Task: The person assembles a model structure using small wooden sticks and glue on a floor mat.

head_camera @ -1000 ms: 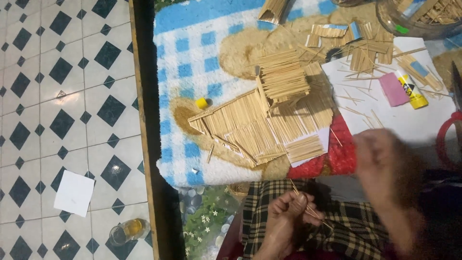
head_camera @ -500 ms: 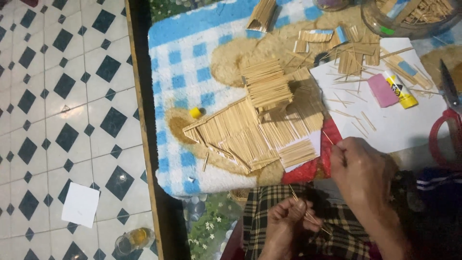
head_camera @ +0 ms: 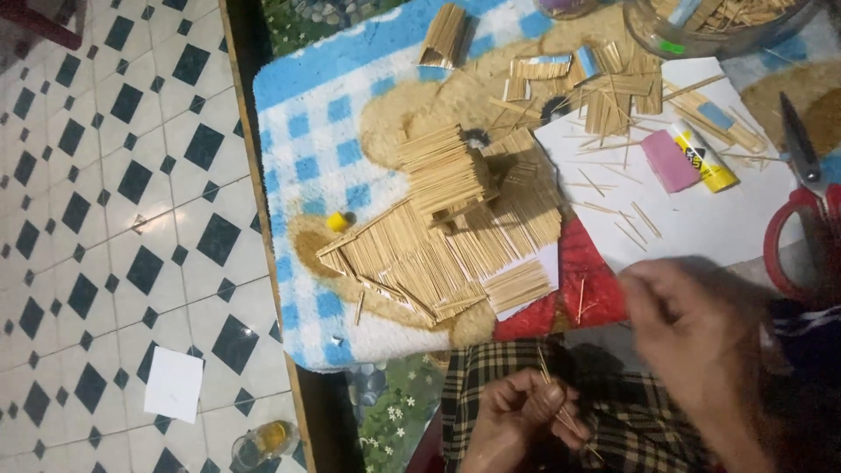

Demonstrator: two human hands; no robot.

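My left hand (head_camera: 519, 413) is low over my plaid lap cloth (head_camera: 631, 412), closed on a few thin wooden sticks (head_camera: 561, 410) that poke up and to the right. My right hand (head_camera: 692, 328) hovers, blurred, at the near edge of the white paper sheet (head_camera: 701, 219), just right of the red cloth (head_camera: 587, 289); I cannot see whether it holds a stick. Left of it a small house built of wooden sticks (head_camera: 447, 223) lies on the blue checked mat (head_camera: 307, 131).
Loose sticks and stick panels (head_camera: 604, 92) lie on the paper. A yellow glue stick (head_camera: 705, 158), a pink eraser (head_camera: 670, 162), red-handled scissors (head_camera: 802, 201) and a clear bowl of sticks (head_camera: 718, 22) are at the right. Tiled floor (head_camera: 105, 219) is at the left.
My right hand has moved up and left, from over my lap to the paper's near edge. My left hand stays on its sticks. The view has shifted a little.
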